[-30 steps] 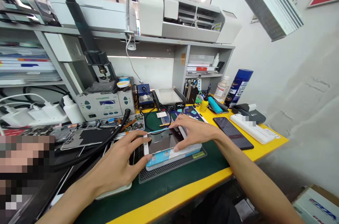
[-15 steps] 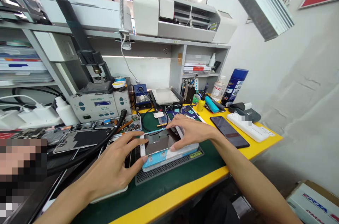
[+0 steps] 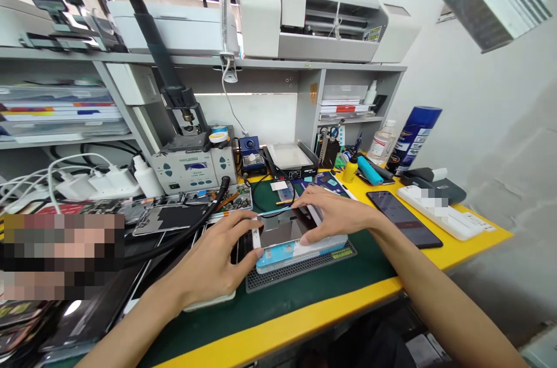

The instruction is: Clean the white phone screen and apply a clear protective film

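Observation:
A white-edged phone with a shiny dark screen lies on a pale blue box, which rests on a black grid mat over the green work mat. My left hand grips the phone's left end, thumb and fingers curled round it. My right hand presses on the phone's right side, fingers spread along its edge. A thin blue-edged film shows at the far edge between the hands.
A black phone and a white power strip lie right on the yellow bench. A rework station, a hotplate, a blue spray can and bottles stand behind. A black hose and opened devices crowd the left.
Both hands stay on the phone in the same grip. Only the camera has shifted, so the scene sits further right and lower in the picture.

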A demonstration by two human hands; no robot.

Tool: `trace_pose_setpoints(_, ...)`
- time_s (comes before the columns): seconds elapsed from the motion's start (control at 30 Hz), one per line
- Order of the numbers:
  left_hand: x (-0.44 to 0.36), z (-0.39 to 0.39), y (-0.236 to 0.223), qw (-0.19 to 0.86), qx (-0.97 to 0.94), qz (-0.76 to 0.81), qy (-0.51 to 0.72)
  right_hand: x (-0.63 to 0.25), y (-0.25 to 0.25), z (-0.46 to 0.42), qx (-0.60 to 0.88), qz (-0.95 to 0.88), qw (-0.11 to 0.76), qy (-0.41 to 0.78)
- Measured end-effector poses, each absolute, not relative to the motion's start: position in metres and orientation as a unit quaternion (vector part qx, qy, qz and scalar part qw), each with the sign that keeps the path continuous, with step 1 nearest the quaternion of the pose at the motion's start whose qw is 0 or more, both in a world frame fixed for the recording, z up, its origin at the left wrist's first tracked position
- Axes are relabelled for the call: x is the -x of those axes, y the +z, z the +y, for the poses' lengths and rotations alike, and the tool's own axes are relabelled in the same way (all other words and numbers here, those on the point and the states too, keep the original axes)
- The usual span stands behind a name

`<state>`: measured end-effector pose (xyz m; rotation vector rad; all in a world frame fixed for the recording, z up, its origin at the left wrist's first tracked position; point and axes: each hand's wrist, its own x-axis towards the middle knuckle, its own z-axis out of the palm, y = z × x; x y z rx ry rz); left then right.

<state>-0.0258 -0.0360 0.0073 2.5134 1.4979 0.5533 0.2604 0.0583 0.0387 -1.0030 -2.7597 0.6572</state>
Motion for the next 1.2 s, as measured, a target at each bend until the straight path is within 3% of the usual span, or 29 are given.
trace_pose_setpoints(1.2,0.0221,-0.0379,0.0131,0.141,-0.802,0.540,0.212,-0.2614,0.0381,0.0579,0.336,-0.915,0.064,0.214)
